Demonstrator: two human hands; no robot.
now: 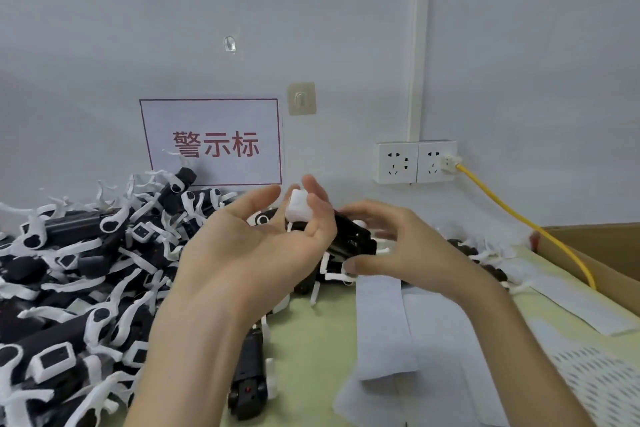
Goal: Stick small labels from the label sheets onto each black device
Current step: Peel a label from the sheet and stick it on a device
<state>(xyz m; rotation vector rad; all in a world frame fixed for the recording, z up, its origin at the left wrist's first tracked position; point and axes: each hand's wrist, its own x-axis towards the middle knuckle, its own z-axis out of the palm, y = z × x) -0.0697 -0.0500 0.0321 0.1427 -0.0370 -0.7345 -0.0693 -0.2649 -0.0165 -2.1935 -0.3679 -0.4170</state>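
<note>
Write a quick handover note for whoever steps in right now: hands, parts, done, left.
Left hand: palm up, fingers curled round one black device, raised over the table.
Right hand: at the device's other end, fingers spread; blurred, so I cannot tell if it pinches a label.
Pile of devices: heaped to the left against the wall; a few more lie behind the hands.
Label sheets: flat on the table under the right hand, with a perforated sheet at the far right.
Done: unclear; no stuck labels can be made out.
Left: label the held device, then work through the pile.
</note>
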